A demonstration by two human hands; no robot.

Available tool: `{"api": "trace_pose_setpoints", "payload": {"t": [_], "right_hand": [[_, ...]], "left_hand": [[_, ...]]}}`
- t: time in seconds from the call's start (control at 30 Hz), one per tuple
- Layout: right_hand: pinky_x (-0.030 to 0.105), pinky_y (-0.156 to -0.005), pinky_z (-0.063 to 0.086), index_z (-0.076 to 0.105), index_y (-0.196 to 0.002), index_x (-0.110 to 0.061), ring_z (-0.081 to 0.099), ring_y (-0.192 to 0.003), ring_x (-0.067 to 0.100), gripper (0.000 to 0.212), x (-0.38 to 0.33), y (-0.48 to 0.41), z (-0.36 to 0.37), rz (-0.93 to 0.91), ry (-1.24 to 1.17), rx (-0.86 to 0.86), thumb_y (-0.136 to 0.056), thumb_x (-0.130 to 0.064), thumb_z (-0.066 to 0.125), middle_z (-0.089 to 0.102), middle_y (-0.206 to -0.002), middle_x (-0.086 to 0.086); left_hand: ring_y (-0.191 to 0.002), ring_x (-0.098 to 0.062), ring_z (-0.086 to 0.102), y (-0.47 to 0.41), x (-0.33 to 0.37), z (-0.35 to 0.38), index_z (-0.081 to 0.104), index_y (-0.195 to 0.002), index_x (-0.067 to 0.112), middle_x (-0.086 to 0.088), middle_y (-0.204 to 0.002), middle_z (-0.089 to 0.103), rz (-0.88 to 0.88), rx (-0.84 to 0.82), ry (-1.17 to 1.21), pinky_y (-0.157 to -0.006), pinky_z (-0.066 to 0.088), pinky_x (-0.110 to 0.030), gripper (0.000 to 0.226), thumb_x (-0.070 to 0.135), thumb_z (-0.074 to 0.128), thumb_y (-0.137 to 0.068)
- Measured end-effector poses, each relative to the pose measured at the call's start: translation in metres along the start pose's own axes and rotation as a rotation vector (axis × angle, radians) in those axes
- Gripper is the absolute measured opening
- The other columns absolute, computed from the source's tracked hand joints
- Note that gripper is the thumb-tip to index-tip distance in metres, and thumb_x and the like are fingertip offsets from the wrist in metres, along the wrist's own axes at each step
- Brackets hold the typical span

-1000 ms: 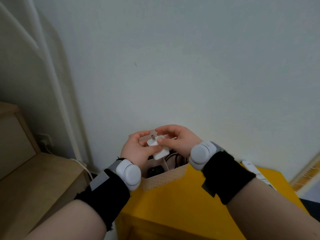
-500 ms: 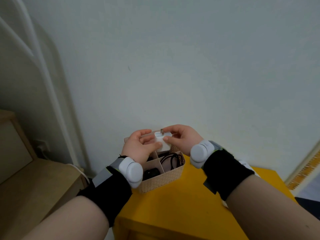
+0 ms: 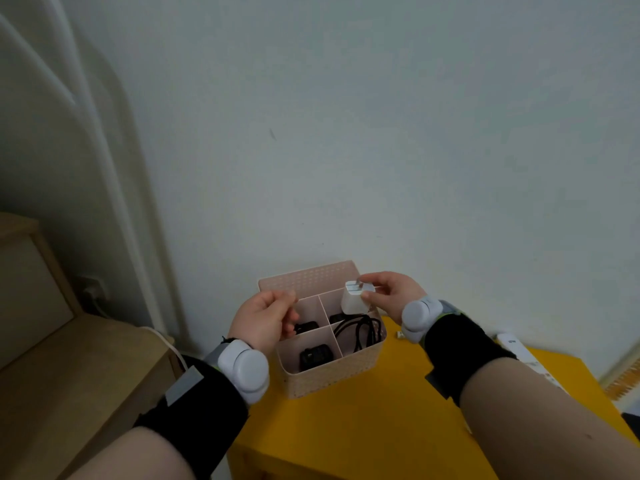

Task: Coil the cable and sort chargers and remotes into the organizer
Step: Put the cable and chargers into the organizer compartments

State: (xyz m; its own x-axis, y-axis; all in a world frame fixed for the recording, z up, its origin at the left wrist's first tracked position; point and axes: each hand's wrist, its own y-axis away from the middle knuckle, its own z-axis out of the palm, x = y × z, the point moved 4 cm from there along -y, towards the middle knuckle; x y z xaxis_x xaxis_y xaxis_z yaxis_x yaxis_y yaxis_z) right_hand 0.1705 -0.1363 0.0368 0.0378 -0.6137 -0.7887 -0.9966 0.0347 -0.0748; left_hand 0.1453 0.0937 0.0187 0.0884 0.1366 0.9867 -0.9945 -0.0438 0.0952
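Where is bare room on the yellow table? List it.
Free: the yellow table top in front of the pink perforated organizer, between the forearms. Crowded: the right edge, where a white remote lies, and the organizer's cable compartment.

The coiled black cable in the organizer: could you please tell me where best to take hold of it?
Probably from above: pinch the bundled loops of the black cable where they rise near the rim. The pink organizer walls and dividers block any sideways approach, and the right hand holds the white charger.
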Motion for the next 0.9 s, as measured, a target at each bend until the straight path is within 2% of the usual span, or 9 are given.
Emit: {"api": "trace_pose_setpoints", "payload": {"t": [0.1, 0.2, 0.23, 0.33, 0.43, 0.6, 0.77, 0.83, 0.9], "right_hand": [[0.025, -0.076, 0.055, 0.063, -0.117, -0.014, 0.067, -0.079, 0.023, 0.033, 0.006, -0.002, 0.007, 0.014, -0.014, -0.035, -0.084, -0.013, 0.065, 0.071, -0.1, 0.013], [0.007, -0.067, 0.049, 0.063, -0.117, -0.013, 0.062, -0.074, 0.008, 0.032, 0.003, -0.003, 0.014, -0.011, 0.006, -0.095, -0.084, -0.012, 0.064, 0.068, -0.089, 0.0], [0.007, -0.071, 0.049, 0.063, -0.117, -0.013, 0.062, -0.08, 0.01, 0.032, 0.001, -0.004, 0.018, -0.022, 0.015, -0.114, -0.084, -0.012, 0.064, 0.068, -0.092, 0.002], [0.022, -0.088, 0.049, 0.064, -0.116, -0.014, 0.063, -0.093, 0.015, 0.032, -0.003, -0.004, 0.027, -0.058, 0.067, -0.16, -0.085, -0.014, 0.064, 0.069, -0.104, 0.006], [0.021, -0.085, 0.045, 0.065, -0.116, -0.017, 0.06, -0.093, 0.015, 0.031, -0.004, -0.005, 0.03, -0.075, 0.19, -0.17, -0.086, -0.019, 0.063, 0.065, -0.1, 0.002], [0.027, -0.09, 0.047, 0.068, -0.11, -0.017, 0.063, -0.101, 0.02, 0.025, -0.007, -0.006, 0.027, -0.053, 0.267, -0.157, -0.086, -0.019, 0.059, 0.069, -0.109, 0.007], [0.026, -0.073, 0.049, 0.07, -0.088, -0.018, 0.061, -0.074, 0.016, 0.016, -0.008, 0.005, 0.001, 0.054, -0.004, 0.128, -0.082, -0.009, 0.058, 0.067, -0.083, 0.001], [0.029, -0.068, 0.051, 0.065, -0.071, -0.019, 0.059, -0.066, 0.017, 0.02, -0.008, 0.016, -0.009, 0.074, -0.118, 0.178, -0.08, -0.005, 0.055, 0.066, -0.072, 0.0], [0.026, -0.056, 0.044, 0.059, -0.059, -0.019, 0.051, -0.054, 0.015, 0.026, -0.007, 0.03, -0.016, 0.095, -0.205, 0.187, -0.08, -0.004, 0.053, 0.06, -0.055, -0.005]], "left_hand": [[-0.049, -0.017, 0.047, -0.003, -0.005, 0.0, 0.061, -0.073, 0.009, 0.003, -0.048, 0.057, 0.004, -0.013, -0.026, -0.059, 0.047, -0.032, 0.019, 0.018, 0.057, -0.089], [-0.049, -0.018, 0.046, -0.005, -0.009, -0.001, 0.06, -0.07, 0.011, 0.002, -0.049, 0.057, 0.012, -0.027, -0.044, -0.059, 0.046, -0.032, 0.02, 0.019, 0.057, -0.088], [-0.048, -0.017, 0.046, -0.005, -0.01, -0.001, 0.06, -0.069, 0.011, 0.003, -0.048, 0.057, 0.015, -0.028, -0.046, -0.058, 0.045, -0.031, 0.021, 0.019, 0.057, -0.088], [-0.048, -0.018, 0.045, -0.005, -0.009, -0.001, 0.059, -0.067, 0.011, 0.004, -0.047, 0.056, 0.025, -0.029, -0.047, -0.056, 0.044, -0.031, 0.022, 0.019, 0.058, -0.088], [-0.048, -0.017, 0.046, -0.003, -0.008, -0.001, 0.059, -0.067, 0.01, 0.003, -0.047, 0.056, 0.025, -0.025, -0.049, -0.054, 0.043, -0.029, 0.022, 0.018, 0.058, -0.088], [-0.049, -0.018, 0.046, 0.001, -0.004, 0.003, 0.059, -0.066, 0.01, 0.003, -0.047, 0.056, 0.032, -0.037, -0.053, -0.057, 0.044, -0.031, 0.023, 0.018, 0.058, -0.087], [-0.049, -0.019, 0.045, 0.005, 0.0, 0.011, 0.061, -0.068, 0.01, 0.003, -0.047, 0.056, 0.038, -0.053, -0.054, -0.06, 0.043, -0.033, 0.021, 0.019, 0.058, -0.087], [-0.047, -0.017, 0.044, 0.011, 0.001, 0.018, 0.061, -0.07, 0.01, 0.002, -0.047, 0.055, 0.034, -0.06, -0.047, -0.057, 0.042, -0.032, 0.02, 0.019, 0.058, -0.088], [-0.043, -0.015, 0.038, 0.02, 0.001, 0.027, 0.058, -0.07, 0.008, -0.001, -0.049, 0.048, 0.023, -0.065, -0.025, -0.049, 0.039, -0.028, 0.021, 0.019, 0.058, -0.088]]}}
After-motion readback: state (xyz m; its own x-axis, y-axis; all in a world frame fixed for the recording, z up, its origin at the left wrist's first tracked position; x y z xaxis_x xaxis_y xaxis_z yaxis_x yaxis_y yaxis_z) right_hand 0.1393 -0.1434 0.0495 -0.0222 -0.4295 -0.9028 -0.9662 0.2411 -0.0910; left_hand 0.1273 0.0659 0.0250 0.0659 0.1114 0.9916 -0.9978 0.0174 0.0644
